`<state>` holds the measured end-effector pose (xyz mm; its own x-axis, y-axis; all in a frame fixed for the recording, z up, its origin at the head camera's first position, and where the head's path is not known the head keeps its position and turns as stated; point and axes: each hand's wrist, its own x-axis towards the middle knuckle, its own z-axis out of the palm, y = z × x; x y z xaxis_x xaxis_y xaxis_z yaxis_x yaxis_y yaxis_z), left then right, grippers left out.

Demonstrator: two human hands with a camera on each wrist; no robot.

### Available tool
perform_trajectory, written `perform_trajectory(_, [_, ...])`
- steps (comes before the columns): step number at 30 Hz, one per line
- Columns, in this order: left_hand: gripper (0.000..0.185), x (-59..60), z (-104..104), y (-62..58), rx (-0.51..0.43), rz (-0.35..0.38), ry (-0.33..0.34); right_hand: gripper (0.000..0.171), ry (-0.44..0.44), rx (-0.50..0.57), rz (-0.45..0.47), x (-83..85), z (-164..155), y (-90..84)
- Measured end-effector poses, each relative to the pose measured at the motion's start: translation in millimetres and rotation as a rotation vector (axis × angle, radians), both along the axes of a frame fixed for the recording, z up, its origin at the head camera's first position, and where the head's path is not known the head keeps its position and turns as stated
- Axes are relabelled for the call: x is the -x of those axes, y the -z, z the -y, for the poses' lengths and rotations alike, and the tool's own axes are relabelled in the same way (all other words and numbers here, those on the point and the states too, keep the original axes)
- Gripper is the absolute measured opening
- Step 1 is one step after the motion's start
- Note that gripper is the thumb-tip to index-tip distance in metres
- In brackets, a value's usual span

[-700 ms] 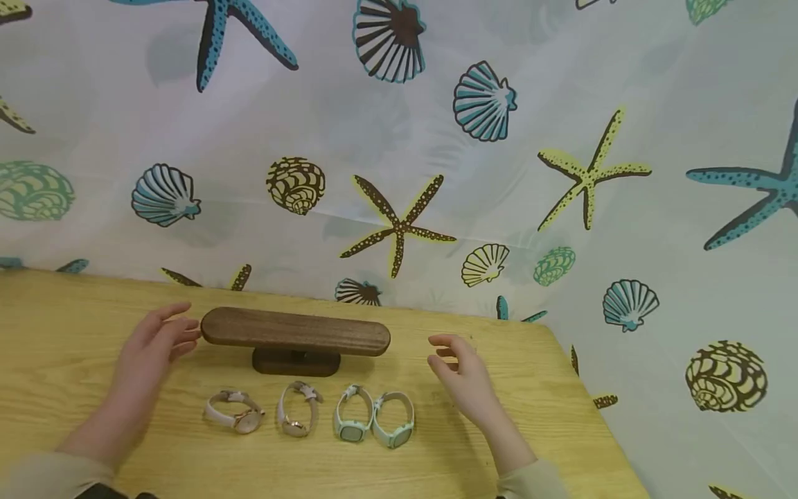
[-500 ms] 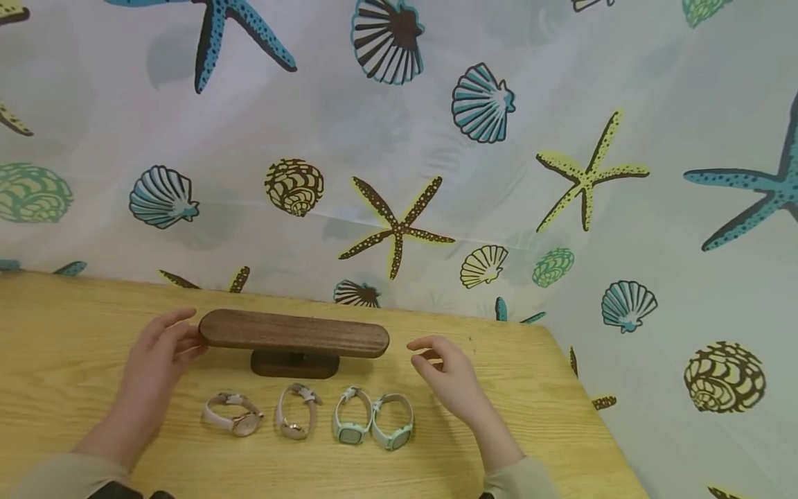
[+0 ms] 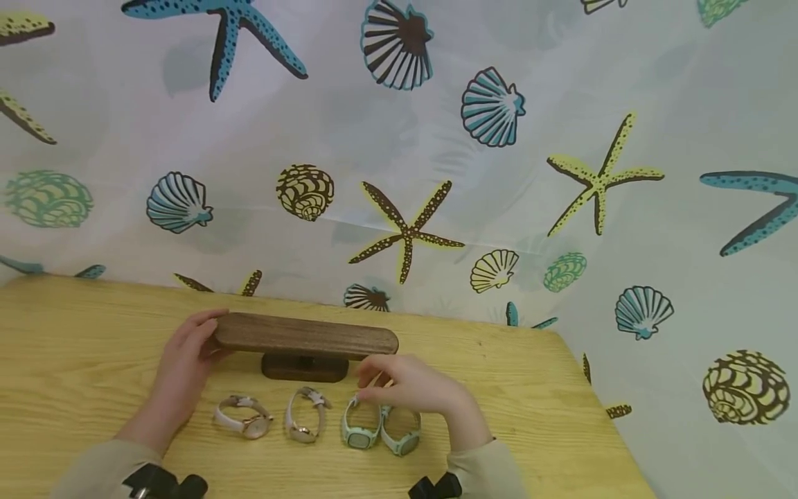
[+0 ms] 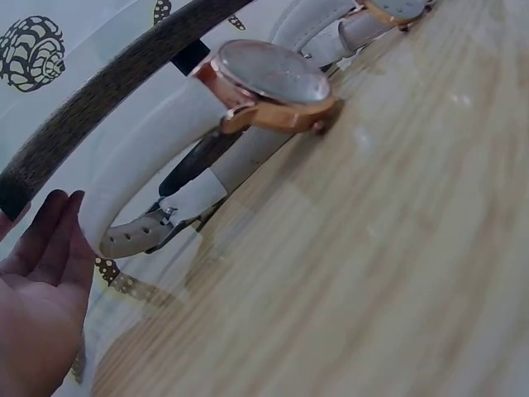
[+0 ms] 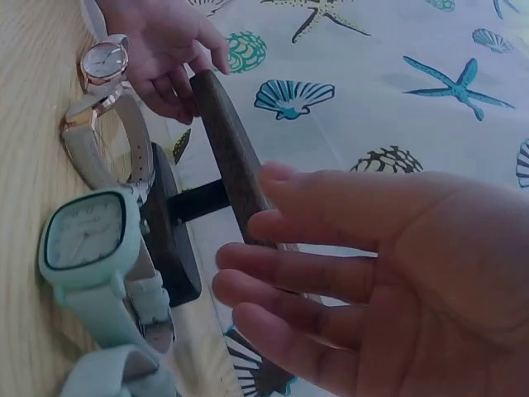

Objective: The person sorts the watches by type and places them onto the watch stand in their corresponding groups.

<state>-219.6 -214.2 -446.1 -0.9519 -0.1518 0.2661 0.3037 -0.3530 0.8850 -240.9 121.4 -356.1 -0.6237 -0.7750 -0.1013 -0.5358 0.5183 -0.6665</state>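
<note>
A dark brown wooden watch stand (image 3: 305, 335), a rounded bar on a short base, stands on the table. My left hand (image 3: 187, 353) holds its left end, thumb in front and fingers reaching round behind and below. My right hand (image 3: 414, 384) hovers over two mint-green watches, the inner one (image 3: 359, 439) and the outer one (image 3: 408, 443). Its fingers are loosely bent and, in the right wrist view, spread around nothing. Left of these lie two white-strapped watches with rose-gold cases, one (image 3: 255, 427) beside the other (image 3: 303, 434). All the straps form closed loops.
The wooden table (image 3: 530, 416) ends at the back against a white cloth (image 3: 399, 138) printed with shells and starfish. The cloth also runs along the right side. Black wrist cameras (image 3: 165, 482) sit on both sleeves.
My left hand has moved right onto the stand's left end. My right hand has swung left from beside the stand to above the mint-green watches. The stand and watches stay put.
</note>
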Motion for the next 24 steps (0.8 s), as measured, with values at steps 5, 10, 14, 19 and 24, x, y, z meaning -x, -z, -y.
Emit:
perform_trajectory(5, [0.036,5.3,-5,-2.7,0.083,0.013,0.016,0.037,-0.068,-0.076,-0.003,4.8,9,0.4])
perform_trajectory(10, [0.035,6.3,-3,-2.5,0.088,-0.011,0.015,0.035,-0.112,-0.111,-0.002,7.7,14,3.5])
perform_trajectory(14, [0.035,5.1,-2,1.0,0.078,0.002,0.039,0.033,-0.144,-0.15,-0.018,5.8,14,8.0])
perform_trajectory(19, [0.035,1.0,-4,6.6,0.057,0.052,0.081,0.036,-0.161,-0.22,0.017,-3.2,12,15.3])
perform_trajectory(24, [0.035,4.4,-4,2.6,0.03,0.053,0.105,0.039,-0.169,-0.244,0.005,-2.1,12,13.6])
